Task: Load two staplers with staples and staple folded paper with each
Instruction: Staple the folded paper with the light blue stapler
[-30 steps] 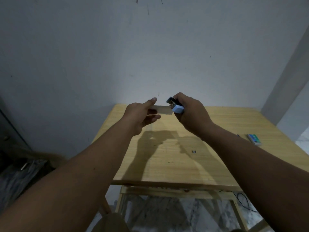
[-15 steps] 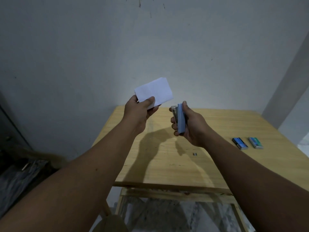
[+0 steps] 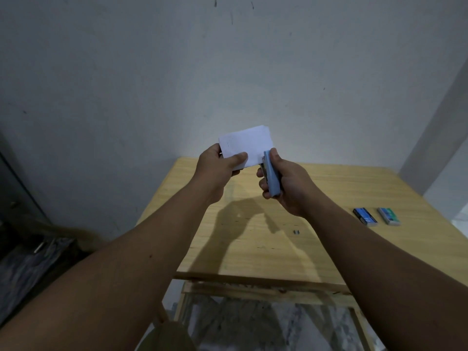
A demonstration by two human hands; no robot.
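My left hand [image 3: 217, 165] pinches a white folded paper [image 3: 247, 144] by its lower left corner and holds it up above the far edge of the wooden table [image 3: 316, 239]. My right hand [image 3: 288, 184] is closed around a light blue stapler [image 3: 272, 177], held upright. The stapler's nose meets the paper's lower right edge. Whether the paper sits inside the jaw I cannot tell. No second stapler is in view.
Two small staple boxes lie on the table at the right, a dark blue one [image 3: 365, 216] and a green one [image 3: 388, 216]. A tiny bit of staples [image 3: 296, 232] rests near the table's middle. A plain wall stands behind; clutter on the floor at left.
The paper went from flat and low to raised, face toward me. My right hand turned the stapler upright and brought it left until its nose reached the paper's edge.
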